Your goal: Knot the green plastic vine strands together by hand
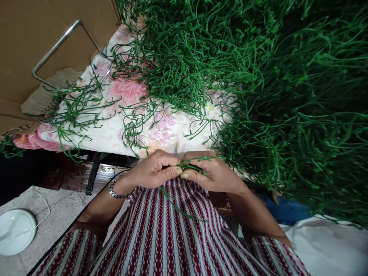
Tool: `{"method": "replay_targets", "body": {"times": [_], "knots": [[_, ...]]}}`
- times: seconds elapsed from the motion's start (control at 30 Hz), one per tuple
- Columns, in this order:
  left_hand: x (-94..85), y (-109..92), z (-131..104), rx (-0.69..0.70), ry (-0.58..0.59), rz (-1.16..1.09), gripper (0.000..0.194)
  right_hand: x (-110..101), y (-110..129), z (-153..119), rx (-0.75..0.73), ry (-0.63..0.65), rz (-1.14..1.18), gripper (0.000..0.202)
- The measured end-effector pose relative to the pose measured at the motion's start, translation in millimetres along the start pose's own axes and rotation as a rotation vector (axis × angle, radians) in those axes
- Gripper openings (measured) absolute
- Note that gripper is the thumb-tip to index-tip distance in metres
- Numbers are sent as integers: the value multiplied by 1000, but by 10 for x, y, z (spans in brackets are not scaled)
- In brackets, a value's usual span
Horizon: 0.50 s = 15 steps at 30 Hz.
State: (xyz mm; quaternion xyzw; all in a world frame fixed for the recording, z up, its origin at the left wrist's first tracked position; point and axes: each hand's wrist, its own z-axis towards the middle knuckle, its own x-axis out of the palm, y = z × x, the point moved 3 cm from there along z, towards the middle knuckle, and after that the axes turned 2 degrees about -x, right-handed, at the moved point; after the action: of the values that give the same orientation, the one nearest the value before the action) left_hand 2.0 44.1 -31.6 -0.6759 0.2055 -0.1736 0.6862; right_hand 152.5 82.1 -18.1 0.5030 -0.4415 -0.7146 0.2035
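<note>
My left hand [155, 168] and my right hand [214, 172] meet in front of my lap at the table's near edge. Both are closed, thumb tips side by side, pinching a thin green branched stem [198, 158] that looks like plastic. One end of it runs across the fingers of my right hand. Below the thumbs, a green strand [178, 209] hangs over the striped red and white clothing; whether it belongs to the same stem is hidden by the fingers. A large heap of similar green stems [195, 57] covers the back and right of the table.
A floral cloth [106, 136] covers the table, with a smaller stem cluster [77, 107] at left and a few loose stems [135, 126] nearer. A cardboard box [17, 46] and a bent metal bar [57, 44] stand at left. A white round object [17, 232] is lower left.
</note>
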Motion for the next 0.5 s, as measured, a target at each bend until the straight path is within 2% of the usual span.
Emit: {"method": "replay_targets", "body": {"times": [0.1, 0.23, 0.37, 0.5], "knots": [[30, -3, -1, 35, 43, -38, 34, 65, 22, 10, -42, -3, 64, 18], [104, 22, -42, 12, 56, -347, 34, 127, 24, 41, -108, -54, 432, 20], [227, 101, -120, -44, 46, -682, 26, 201, -27, 52, -63, -115, 722, 28], [267, 112, -142, -27, 51, -775, 25, 295, -37, 52, -25, -153, 946, 26]]}}
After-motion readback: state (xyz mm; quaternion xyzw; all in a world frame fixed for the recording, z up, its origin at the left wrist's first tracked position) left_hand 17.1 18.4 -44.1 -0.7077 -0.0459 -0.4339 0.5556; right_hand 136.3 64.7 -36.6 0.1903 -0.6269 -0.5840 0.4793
